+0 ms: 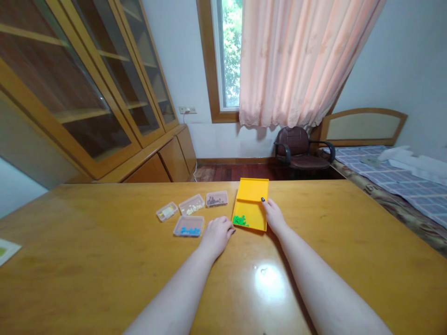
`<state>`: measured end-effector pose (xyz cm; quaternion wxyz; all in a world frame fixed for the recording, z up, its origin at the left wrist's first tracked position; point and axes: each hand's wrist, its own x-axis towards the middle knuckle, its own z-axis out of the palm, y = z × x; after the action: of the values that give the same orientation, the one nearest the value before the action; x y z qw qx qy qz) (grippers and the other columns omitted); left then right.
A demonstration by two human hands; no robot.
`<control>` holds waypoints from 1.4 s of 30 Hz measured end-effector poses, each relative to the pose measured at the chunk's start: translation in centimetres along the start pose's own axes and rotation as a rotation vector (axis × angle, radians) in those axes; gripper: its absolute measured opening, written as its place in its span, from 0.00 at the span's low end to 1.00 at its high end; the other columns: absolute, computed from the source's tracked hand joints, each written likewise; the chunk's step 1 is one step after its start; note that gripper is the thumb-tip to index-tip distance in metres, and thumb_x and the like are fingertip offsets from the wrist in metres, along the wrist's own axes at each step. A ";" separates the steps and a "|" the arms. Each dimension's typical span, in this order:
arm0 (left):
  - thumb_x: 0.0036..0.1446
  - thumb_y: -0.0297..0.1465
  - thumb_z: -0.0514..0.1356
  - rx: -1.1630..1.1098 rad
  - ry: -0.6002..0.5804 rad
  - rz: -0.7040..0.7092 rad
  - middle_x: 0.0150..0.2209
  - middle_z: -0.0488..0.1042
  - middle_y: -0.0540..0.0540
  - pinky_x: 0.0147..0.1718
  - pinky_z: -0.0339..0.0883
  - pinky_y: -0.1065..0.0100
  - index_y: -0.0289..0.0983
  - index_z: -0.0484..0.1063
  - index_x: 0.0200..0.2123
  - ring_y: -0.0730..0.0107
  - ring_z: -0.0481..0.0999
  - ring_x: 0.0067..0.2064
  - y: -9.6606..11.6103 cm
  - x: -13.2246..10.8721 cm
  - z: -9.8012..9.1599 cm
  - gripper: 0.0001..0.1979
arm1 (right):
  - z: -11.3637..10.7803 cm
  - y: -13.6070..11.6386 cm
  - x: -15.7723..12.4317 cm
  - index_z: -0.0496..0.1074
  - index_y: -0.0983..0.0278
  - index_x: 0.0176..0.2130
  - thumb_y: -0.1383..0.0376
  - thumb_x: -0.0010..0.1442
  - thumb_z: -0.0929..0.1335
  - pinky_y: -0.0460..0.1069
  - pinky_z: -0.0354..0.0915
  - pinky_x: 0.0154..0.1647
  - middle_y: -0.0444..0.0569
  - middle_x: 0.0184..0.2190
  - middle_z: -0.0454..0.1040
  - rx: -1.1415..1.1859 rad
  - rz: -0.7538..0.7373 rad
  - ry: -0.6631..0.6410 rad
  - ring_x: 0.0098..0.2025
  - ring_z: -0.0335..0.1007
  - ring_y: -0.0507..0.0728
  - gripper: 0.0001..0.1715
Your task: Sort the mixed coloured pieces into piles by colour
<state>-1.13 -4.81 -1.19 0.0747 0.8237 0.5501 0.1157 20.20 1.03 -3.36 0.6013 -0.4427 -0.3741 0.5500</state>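
Note:
A yellow tray (252, 191) lies on the wooden table (349, 232), with a small heap of green beads (240, 220) in its near left corner. My right hand (274, 215) rests against the tray's right edge, fingers closed on the rim. My left hand (217, 234) sits on the table at the tray's near left corner, fingers curled; whether they hold anything is hidden. Just left of it is a clear box of blue beads (189, 226).
Three more small clear boxes stand left of the tray: pale pieces (167, 211), white beads (192, 204), dark beads (217, 198). A paper (6, 249) lies at the table's left edge. Behind are a cabinet (104, 93), an armchair (299, 149) and a bed (401, 181).

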 end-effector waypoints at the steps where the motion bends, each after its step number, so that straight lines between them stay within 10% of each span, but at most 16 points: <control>1: 0.57 0.32 0.56 0.016 0.001 0.003 0.38 0.72 0.47 0.40 0.61 0.66 0.40 0.72 0.35 0.66 0.70 0.41 0.1 0.0 0.1 0.06 | 0.0 0.0 0.0 0.71 0.62 0.34 0.46 0.42 0.72 0.54 0.68 0.39 0.49 0.35 0.78 -0.004 -0.002 0.001 0.38 0.73 0.62 0.27; 15: 0.58 0.26 0.52 -0.130 0.273 -0.123 0.45 0.70 0.45 0.45 0.62 0.67 0.39 0.68 0.47 0.67 0.70 0.45 -0.3 0.5 0.5 0.14 | 0.1 0.7 0.1 0.71 0.62 0.36 0.47 0.44 0.71 0.55 0.68 0.40 0.49 0.35 0.78 0.015 -0.006 -0.083 0.37 0.73 0.63 0.26; 27: 0.60 0.31 0.52 0.117 -0.045 -0.347 0.39 0.71 0.44 0.38 0.61 0.68 0.39 0.72 0.37 0.66 0.72 0.41 -1.6 -0.3 -1.2 0.09 | -0.5 0.9 0.5 0.71 0.62 0.36 0.46 0.46 0.70 0.55 0.68 0.40 0.49 0.36 0.78 -0.027 -0.018 -0.029 0.39 0.74 0.62 0.25; 42: 0.62 0.29 0.48 0.116 0.005 -0.361 0.39 0.72 0.43 0.37 0.62 0.66 0.36 0.68 0.38 0.65 0.73 0.39 -0.5 0.3 -0.2 0.10 | 0.2 0.3 -0.1 0.71 0.62 0.36 0.46 0.44 0.71 0.55 0.68 0.40 0.50 0.35 0.78 0.011 -0.007 -0.054 0.38 0.73 0.63 0.26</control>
<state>-1.53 -4.31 -1.07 0.0450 0.7143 0.6948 0.0705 19.89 0.99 -3.62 0.5953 -0.4230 -0.3890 0.5616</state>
